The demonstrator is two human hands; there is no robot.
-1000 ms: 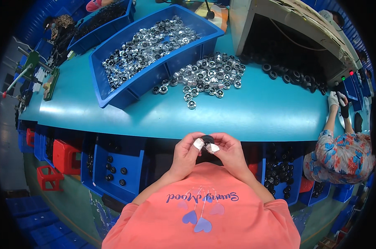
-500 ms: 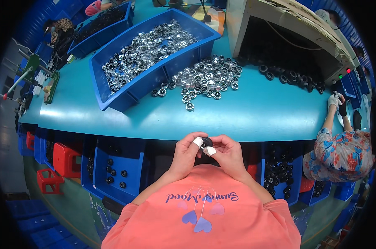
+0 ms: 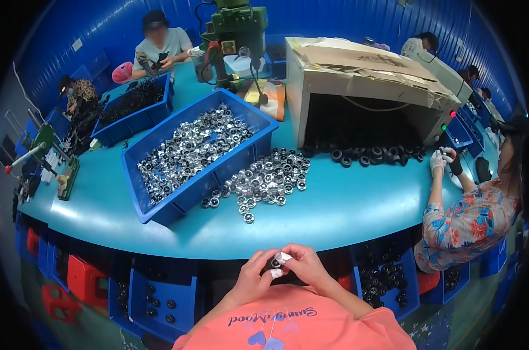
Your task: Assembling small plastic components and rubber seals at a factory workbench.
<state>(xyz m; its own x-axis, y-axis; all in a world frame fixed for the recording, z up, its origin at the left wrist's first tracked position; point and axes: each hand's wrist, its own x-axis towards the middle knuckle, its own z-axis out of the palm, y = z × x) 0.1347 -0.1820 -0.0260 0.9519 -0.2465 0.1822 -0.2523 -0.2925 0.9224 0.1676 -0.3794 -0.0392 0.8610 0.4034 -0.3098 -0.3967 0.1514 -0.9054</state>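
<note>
Close in front of my chest, at the table's near edge, both hands meet round a small black wheel (image 3: 275, 263). My left hand (image 3: 254, 279) grips it from the left with fingers curled. From the right, my right hand (image 3: 305, 267) pinches it, its thumb laid over the top. White wraps cover some fingertips, and the fingers hide most of the wheel. Beyond them on the teal table lies a pile of shiny silver wheel hubs (image 3: 270, 178). Many more fill a long blue bin (image 3: 200, 192) behind it to the left.
A box-shaped machine (image 3: 296, 96) has black rubber rings (image 3: 375, 156) spilling from its opening. Below the table edge are blue bins (image 3: 182, 297) with black wheels, and red stools (image 3: 88, 280). A co-worker in a floral shirt (image 3: 468, 216) works at right; another sits at the far side.
The view has tilted up, showing more of the far room. My hands still hold the wheel, but my right thumb and fingers have shifted over its top.
</note>
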